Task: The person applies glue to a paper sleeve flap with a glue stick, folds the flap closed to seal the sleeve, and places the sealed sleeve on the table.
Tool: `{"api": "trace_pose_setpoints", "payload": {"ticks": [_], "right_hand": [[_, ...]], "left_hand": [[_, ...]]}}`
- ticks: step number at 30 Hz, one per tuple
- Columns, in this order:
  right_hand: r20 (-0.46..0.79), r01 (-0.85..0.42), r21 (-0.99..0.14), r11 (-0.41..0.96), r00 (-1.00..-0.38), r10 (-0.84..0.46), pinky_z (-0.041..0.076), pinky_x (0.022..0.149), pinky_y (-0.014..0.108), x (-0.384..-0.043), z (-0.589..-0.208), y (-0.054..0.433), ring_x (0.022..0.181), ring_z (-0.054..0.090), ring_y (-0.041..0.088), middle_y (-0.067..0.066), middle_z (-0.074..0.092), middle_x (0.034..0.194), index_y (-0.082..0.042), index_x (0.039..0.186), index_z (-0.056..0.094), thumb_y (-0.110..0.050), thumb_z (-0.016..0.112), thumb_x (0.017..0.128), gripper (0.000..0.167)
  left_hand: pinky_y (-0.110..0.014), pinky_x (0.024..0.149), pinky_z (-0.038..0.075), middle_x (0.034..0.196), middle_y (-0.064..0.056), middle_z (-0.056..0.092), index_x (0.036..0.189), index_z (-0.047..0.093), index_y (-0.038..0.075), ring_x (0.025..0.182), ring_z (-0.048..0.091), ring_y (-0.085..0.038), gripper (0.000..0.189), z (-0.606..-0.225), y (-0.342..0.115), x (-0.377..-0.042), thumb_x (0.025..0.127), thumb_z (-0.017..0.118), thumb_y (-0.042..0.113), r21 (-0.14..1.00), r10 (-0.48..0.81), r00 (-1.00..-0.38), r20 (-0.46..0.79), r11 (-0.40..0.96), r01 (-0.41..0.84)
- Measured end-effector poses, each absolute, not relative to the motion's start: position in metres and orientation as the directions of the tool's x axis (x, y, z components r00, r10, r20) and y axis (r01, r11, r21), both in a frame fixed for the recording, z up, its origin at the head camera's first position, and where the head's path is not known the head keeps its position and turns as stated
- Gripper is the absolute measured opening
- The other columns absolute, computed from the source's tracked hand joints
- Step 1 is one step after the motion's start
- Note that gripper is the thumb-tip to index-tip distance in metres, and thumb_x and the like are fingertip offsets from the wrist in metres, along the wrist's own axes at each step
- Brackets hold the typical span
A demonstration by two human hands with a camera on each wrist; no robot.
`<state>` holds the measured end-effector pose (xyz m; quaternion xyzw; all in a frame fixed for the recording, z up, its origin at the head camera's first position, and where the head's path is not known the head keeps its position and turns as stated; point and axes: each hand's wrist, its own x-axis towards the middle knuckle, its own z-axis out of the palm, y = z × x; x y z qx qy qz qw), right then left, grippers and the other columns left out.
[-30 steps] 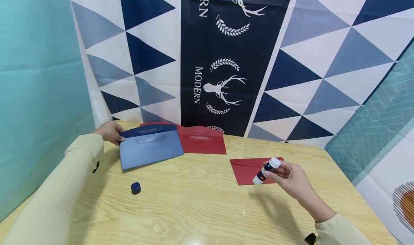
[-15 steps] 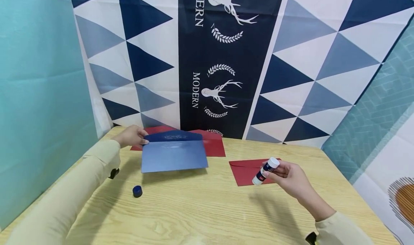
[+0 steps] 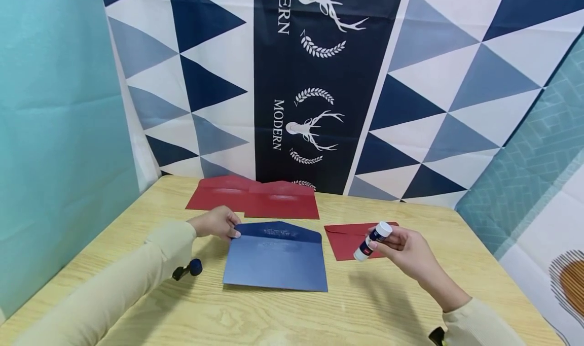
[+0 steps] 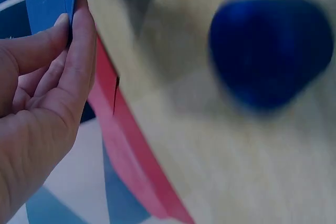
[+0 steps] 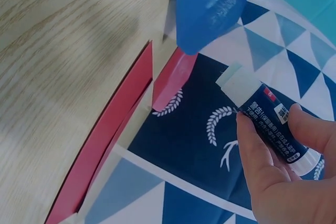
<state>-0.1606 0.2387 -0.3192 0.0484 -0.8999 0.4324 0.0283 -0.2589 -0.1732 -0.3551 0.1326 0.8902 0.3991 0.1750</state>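
My left hand [image 3: 218, 223] pinches a blue envelope [image 3: 276, 265] at its upper left edge, near the fold of the raised flap. Shiny pale streaks show on that flap. In the left wrist view, the thumb and fingers [image 4: 79, 40] meet over the envelope's edge. An uncapped glue stick [image 3: 371, 242] is in my right hand [image 3: 408, 252], tilted, between thumb and fingers; its printed label faces the right wrist view. Behind it lies a red envelope [image 3: 342, 242], partly covered by the stick and hand. A dark blue cap [image 3: 195, 267] sits beside my left sleeve.
Two red envelopes [image 3: 219, 199] with raised flaps lie side by side at the back of the wooden table [image 3: 255, 320]. A patterned curtain [image 3: 301, 82] hangs right behind the table's far edge, and a teal sheet [image 3: 59, 133] borders the left.
My left hand has brought the blue envelope from the back left, off the red envelopes, rightward and nearer to the table's middle. The right hand and glue stick have stayed nearly still.
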Motion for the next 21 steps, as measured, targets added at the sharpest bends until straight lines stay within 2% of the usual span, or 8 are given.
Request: {"api": "trace_pose_setpoints", "payload": {"ticks": [3,5,7,9,12,17,21], "right_hand": [[0.088,-0.109,-0.777,0.620,-0.994,-0.065,0.059,0.078,0.027,-0.161,-0.320,0.238,0.086,0.071,0.006,0.021,0.071,0.108,0.008,0.117,0.061,-0.019,0.071,0.086,0.042],[0.082,-0.105,-0.779,0.618,-0.995,-0.066,0.059,0.077,0.027,-0.161,-0.321,0.237,0.086,0.071,0.007,0.021,0.071,0.107,0.008,0.117,0.061,-0.019,0.071,0.087,0.042],[0.076,-0.102,-0.782,0.615,-0.995,-0.068,0.059,0.077,0.027,-0.161,-0.322,0.236,0.086,0.071,0.008,0.021,0.072,0.107,0.009,0.117,0.061,-0.018,0.071,0.087,0.042],[0.078,-0.111,-0.785,0.609,-0.994,-0.080,0.059,0.077,0.026,-0.161,-0.323,0.235,0.085,0.072,0.009,0.021,0.072,0.105,0.009,0.117,0.061,-0.017,0.072,0.086,0.041],[0.088,-0.131,-0.788,0.601,-0.991,-0.101,0.059,0.077,0.026,-0.161,-0.325,0.232,0.083,0.072,0.010,0.021,0.072,0.103,0.010,0.115,0.062,-0.015,0.072,0.085,0.040],[0.105,-0.158,-0.789,0.593,-0.987,-0.124,0.059,0.078,0.028,-0.162,-0.328,0.229,0.087,0.073,0.013,0.022,0.071,0.108,0.007,0.117,0.063,-0.015,0.073,0.085,0.041],[0.099,-0.160,-0.793,0.588,-0.986,-0.135,0.059,0.079,0.029,-0.162,-0.330,0.224,0.091,0.073,0.018,0.022,0.070,0.111,0.006,0.119,0.062,-0.015,0.073,0.085,0.042]], "left_hand": [[-0.031,0.068,0.060,0.058,0.004,0.043,0.070,0.056,-0.001,0.051,0.040,-0.003,0.018,-0.365,-0.163,-0.248,0.083,0.069,-0.002,0.741,0.388,-0.906,-0.170,0.656,0.142],[-0.028,0.064,0.059,0.066,-0.001,0.058,0.081,0.067,-0.004,0.054,0.054,-0.006,0.005,-0.370,-0.155,-0.242,0.082,0.071,-0.001,0.710,0.405,-0.905,-0.130,0.675,0.200],[-0.025,0.060,0.056,0.075,-0.004,0.067,0.092,0.073,0.000,0.062,0.063,-0.009,0.011,-0.374,-0.147,-0.237,0.081,0.073,0.001,0.657,0.441,-0.895,-0.064,0.694,0.295],[-0.020,0.057,0.051,0.070,-0.002,0.066,0.082,0.073,0.003,0.059,0.057,-0.008,0.002,-0.376,-0.139,-0.233,0.081,0.073,0.003,0.605,0.489,-0.872,-0.002,0.695,0.389],[-0.018,0.056,0.039,0.061,0.004,0.057,0.073,0.071,0.007,0.058,0.045,-0.007,0.008,-0.377,-0.128,-0.225,0.081,0.074,0.004,0.526,0.542,-0.837,0.073,0.692,0.494],[-0.021,0.057,0.037,0.061,0.005,0.052,0.072,0.071,0.010,0.062,0.043,-0.010,0.010,-0.378,-0.113,-0.210,0.081,0.075,0.008,0.484,0.542,-0.836,0.084,0.711,0.509],[-0.020,0.056,0.035,0.056,0.007,0.046,0.067,0.067,0.010,0.059,0.040,-0.008,0.016,-0.383,-0.111,-0.204,0.080,0.077,0.010,0.469,0.540,-0.837,0.089,0.719,0.513]]}}
